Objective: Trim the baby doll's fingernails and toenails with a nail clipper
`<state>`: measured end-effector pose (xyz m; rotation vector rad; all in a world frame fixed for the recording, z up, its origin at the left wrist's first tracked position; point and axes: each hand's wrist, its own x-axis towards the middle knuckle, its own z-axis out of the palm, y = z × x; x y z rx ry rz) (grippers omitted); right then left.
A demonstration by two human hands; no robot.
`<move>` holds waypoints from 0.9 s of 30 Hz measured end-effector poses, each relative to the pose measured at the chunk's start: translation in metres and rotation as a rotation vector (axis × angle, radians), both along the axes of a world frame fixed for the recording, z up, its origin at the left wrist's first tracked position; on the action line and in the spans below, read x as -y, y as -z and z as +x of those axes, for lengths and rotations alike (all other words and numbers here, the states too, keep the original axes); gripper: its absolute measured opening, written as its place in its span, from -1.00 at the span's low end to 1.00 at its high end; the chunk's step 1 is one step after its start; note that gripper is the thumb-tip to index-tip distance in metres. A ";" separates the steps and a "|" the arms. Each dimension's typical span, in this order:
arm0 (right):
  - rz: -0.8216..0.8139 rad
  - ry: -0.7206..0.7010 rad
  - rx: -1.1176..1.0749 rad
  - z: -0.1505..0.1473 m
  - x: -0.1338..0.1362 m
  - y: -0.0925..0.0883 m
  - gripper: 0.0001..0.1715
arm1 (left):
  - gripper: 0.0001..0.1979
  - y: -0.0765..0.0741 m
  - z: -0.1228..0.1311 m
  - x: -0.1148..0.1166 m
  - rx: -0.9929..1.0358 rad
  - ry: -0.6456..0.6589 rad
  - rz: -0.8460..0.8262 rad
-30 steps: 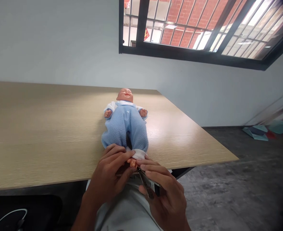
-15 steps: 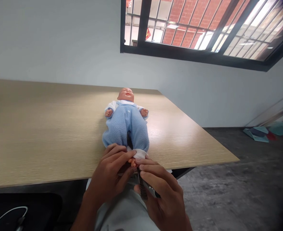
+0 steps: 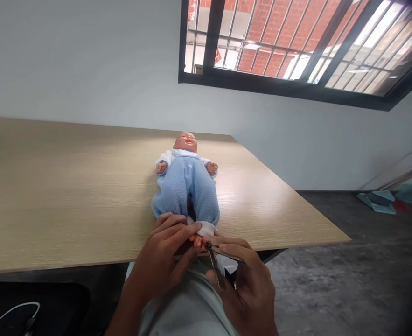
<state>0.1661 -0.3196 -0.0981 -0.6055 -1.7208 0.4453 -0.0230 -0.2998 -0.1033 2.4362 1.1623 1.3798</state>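
A baby doll (image 3: 188, 182) in a blue fleece outfit with white sleeves lies on its back, its feet toward me at the table's front edge. My left hand (image 3: 165, 249) is closed around the doll's foot (image 3: 198, 241), with a fingertip on the white cuff (image 3: 206, 228). Between the thumb and fingers of my right hand (image 3: 249, 280) is a metal nail clipper (image 3: 216, 266), its lever spread away from its body. The clipper's head is at the doll's toes; whether it touches them I cannot tell.
The wooden table (image 3: 69, 196) ends at a right edge, with grey floor (image 3: 310, 284) beyond. A barred window (image 3: 279, 46) is in the wall above. At lower left a white cable (image 3: 20, 305) lies on a black surface. Teal folded items (image 3: 379, 201) rest on the floor at far right.
The nail clipper's lever and body now show spread apart, and my right fingers have opened wider around it. My left hand stays on the doll's foot. The view has shifted slightly.
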 end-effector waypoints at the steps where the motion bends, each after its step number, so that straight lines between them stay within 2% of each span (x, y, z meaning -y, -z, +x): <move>1: 0.004 -0.001 0.000 0.000 0.000 0.000 -0.66 | -0.74 -0.001 0.000 0.000 0.004 0.005 0.000; 9: 0.023 0.010 0.079 -0.003 0.001 -0.007 -0.61 | -0.71 0.000 -0.002 -0.001 0.003 0.045 -0.005; 16: 0.107 -0.016 0.142 -0.005 -0.001 -0.008 -0.58 | -0.70 0.000 -0.004 -0.001 -0.003 0.074 -0.010; 27: 0.068 -0.044 0.176 -0.007 0.002 -0.015 -0.60 | -0.69 -0.001 -0.004 -0.003 -0.007 0.094 0.001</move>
